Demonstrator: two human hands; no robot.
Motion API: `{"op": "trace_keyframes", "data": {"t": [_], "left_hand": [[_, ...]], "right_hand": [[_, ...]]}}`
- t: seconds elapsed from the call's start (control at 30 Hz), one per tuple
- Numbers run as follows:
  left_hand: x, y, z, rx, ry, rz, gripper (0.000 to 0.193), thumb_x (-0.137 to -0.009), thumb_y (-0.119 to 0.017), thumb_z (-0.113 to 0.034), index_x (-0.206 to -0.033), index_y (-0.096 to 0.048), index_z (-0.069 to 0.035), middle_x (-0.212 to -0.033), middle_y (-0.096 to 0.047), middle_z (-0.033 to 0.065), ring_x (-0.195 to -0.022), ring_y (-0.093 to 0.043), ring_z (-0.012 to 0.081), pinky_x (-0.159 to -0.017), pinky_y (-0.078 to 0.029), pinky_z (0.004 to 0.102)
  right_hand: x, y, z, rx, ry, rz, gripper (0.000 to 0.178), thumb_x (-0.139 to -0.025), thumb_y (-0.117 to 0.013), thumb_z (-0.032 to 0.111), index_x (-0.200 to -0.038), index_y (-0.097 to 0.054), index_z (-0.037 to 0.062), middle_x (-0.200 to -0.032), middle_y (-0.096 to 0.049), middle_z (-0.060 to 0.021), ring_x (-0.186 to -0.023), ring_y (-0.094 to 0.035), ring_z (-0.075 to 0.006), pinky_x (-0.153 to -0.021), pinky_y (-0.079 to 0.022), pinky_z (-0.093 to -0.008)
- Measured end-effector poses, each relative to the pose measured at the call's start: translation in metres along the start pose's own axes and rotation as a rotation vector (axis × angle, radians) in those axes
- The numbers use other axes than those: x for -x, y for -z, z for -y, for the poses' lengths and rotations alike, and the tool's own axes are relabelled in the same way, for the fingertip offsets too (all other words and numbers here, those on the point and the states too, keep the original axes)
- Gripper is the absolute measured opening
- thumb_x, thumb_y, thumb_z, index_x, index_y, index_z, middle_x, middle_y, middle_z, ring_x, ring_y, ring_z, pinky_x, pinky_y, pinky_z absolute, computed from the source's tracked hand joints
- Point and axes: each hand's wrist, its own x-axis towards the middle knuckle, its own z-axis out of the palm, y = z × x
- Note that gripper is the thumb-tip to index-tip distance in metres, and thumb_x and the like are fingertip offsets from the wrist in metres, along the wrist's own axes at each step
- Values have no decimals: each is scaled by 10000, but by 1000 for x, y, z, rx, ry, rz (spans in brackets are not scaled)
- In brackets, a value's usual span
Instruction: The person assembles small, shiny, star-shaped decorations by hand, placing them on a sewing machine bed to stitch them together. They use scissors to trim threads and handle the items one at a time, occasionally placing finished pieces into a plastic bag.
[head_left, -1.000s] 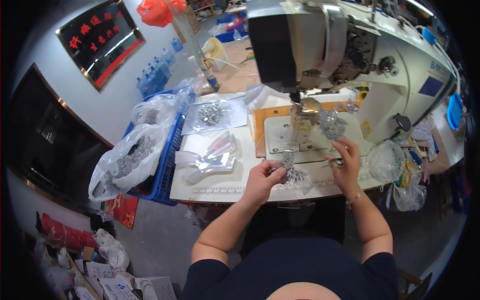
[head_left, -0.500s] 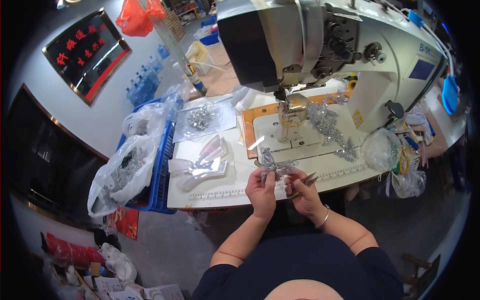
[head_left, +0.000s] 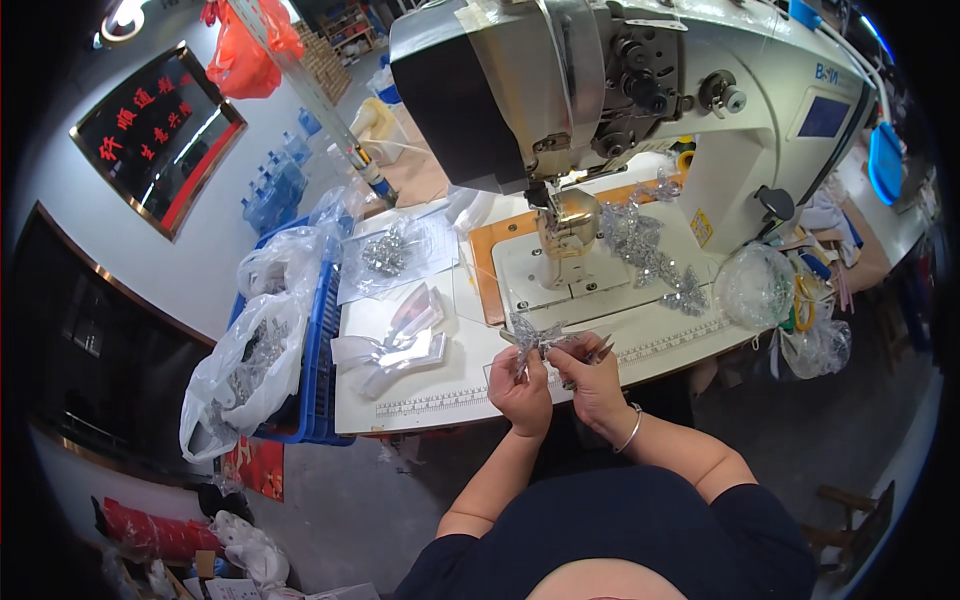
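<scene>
A glittery silver bow-shaped piece [head_left: 532, 334] is held up at the table's front edge, in front of the sewing machine. My left hand [head_left: 520, 396] is closed, pinching its middle between thumb and fingers. Close beside it, my right hand [head_left: 596, 385] has thumb and fingertips at the bow's right side, while a pair of small metal thread snips [head_left: 602, 346] is tucked in its grip, blades poking out past the fingers. The fingers partly hide the bow's lower part and the snips' handle.
The sewing machine [head_left: 560, 215] stands behind my hands, with sparkly silver pieces [head_left: 640, 245] on its bed at right. Shiny pale strips [head_left: 400, 345] and a bag of silver bits [head_left: 385, 252] lie left. A blue crate [head_left: 322, 350] with plastic bags adjoins the table's left edge.
My right hand has shifted left against the bow, its fingers now meeting my left hand's at the middle. The snips moved with it. The whole view has shifted slightly.
</scene>
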Motion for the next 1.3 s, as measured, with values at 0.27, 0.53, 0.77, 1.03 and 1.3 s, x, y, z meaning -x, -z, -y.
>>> {"op": "trace_keyframes", "data": {"t": [0.27,0.53,0.77,1.03,1.3], "left_hand": [[-3,-2,-3,40,19,-11,149,-856,-600,37,-990,-535,34,-906,-609,66,-774,-574,95,-704,-486,219],[0,-1,3,-77,-63,9,138,-856,-598,41,-984,-545,31,-871,-610,50,-753,-570,84,-681,-483,214],[-22,13,-12,757,424,517,725,-779,-692,-210,-1346,-308,26,-1294,-476,209,-1191,-500,278,-999,-396,387],[-41,18,-22,633,584,819,755,-684,-694,-132,-1346,-349,-20,-1244,-488,144,-1170,-492,239,-1025,-357,400],[-52,5,-20,410,650,624,360,-821,-652,-48,-1160,-536,-19,-999,-585,46,-925,-562,121,-832,-447,272]], "right_hand": [[-1,-8,3,-18,-79,-17,145,-785,-720,21,-854,-593,26,-810,-645,-42,-787,-612,-100,-739,-472,-222],[-3,-9,10,133,8,-1,163,-761,-745,56,-854,-620,9,-758,-613,-17,-663,-546,-74,-628,-432,-204],[-21,18,43,306,-182,219,179,-730,-769,107,-783,-627,11,-641,-587,-7,-582,-517,-49,-524,-394,-198],[-32,26,66,489,-180,281,190,-699,-775,76,-743,-594,40,-706,-603,-9,-646,-559,-78,-612,-450,-211],[-46,22,79,515,-102,252,204,-687,-782,60,-756,-591,44,-708,-603,-10,-642,-561,-78,-615,-458,-217]]}}
